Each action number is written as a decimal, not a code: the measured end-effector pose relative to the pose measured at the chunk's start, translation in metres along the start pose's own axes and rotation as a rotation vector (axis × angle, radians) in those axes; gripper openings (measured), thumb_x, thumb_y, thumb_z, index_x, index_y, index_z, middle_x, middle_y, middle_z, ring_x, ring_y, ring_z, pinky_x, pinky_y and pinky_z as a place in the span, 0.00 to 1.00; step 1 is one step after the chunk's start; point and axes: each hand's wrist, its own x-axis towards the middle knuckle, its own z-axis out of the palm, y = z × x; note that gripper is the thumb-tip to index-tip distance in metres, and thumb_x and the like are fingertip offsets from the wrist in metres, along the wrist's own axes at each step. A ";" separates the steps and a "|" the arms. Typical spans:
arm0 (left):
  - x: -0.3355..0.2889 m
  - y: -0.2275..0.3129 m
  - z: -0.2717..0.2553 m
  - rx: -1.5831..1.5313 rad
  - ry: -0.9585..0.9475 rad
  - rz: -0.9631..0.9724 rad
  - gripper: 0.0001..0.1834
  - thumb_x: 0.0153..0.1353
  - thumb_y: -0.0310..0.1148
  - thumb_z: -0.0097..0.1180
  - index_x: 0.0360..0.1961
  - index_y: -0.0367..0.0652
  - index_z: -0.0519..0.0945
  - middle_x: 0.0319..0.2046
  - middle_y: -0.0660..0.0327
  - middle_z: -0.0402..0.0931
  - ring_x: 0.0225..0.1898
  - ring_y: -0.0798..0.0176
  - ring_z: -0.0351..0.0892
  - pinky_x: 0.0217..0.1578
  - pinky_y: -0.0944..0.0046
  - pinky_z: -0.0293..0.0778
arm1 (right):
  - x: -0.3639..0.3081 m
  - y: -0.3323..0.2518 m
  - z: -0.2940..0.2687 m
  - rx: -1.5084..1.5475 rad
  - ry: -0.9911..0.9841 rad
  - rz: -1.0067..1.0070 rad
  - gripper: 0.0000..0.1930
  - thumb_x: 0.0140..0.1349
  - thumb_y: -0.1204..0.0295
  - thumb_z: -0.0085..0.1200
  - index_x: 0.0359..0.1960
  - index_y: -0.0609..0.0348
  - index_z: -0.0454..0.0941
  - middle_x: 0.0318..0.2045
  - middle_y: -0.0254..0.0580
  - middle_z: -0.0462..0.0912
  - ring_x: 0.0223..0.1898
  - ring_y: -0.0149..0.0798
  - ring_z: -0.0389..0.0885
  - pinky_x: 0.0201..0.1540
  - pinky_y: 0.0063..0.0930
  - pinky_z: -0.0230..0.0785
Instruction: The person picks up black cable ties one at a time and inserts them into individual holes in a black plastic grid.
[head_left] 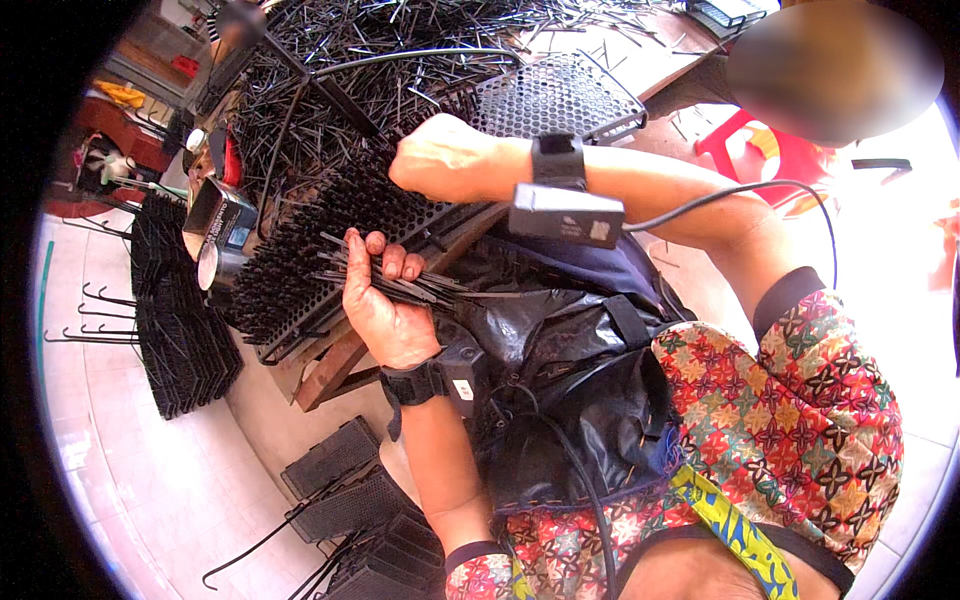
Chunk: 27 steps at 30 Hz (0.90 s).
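A perforated black tray [560, 95] lies slanted across the work table. Many short black sticks stand packed in its holes [310, 225] over the left and middle part, while bare holes show at its right end. My left hand [385, 300] is closed around a loose bundle of thin black sticks [425, 287], just in front of the tray's near edge. Over the tray, my right hand [440, 160] is curled with its back up, close to the standing sticks. Its fingertips are hidden, so what they pinch cannot be made out.
A large heap of loose black sticks [360, 50] covers the table behind. Stacked black racks with hooks [175, 300] stand on the floor at left, more black trays [345, 495] below. A tin [218, 215] sits left of the tray. Another person sits near a red stool [745, 150].
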 end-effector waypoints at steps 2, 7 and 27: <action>0.002 0.001 0.000 -0.008 -0.028 0.006 0.06 0.57 0.33 0.46 0.28 0.44 0.65 0.21 0.67 0.64 0.17 0.74 0.57 0.18 0.74 0.56 | -0.011 -0.004 -0.001 -0.061 0.010 0.031 0.07 0.38 0.74 0.49 0.21 0.64 0.70 0.16 0.47 0.73 0.21 0.47 0.75 0.21 0.35 0.68; 0.001 0.007 -0.009 -0.030 -0.063 0.038 0.05 0.57 0.34 0.47 0.33 0.47 0.66 0.24 0.67 0.65 0.18 0.73 0.58 0.19 0.72 0.57 | -0.051 -0.030 0.007 0.444 0.379 0.246 0.12 0.51 0.68 0.51 0.30 0.66 0.70 0.19 0.50 0.73 0.23 0.47 0.74 0.23 0.32 0.65; -0.023 -0.028 0.024 0.318 0.069 0.268 0.09 0.52 0.25 0.50 0.36 0.42 0.67 0.23 0.62 0.68 0.20 0.69 0.65 0.21 0.70 0.65 | -0.075 -0.100 0.021 2.496 0.165 1.324 0.18 0.57 0.52 0.40 0.33 0.55 0.70 0.28 0.38 0.74 0.29 0.39 0.73 0.27 0.39 0.69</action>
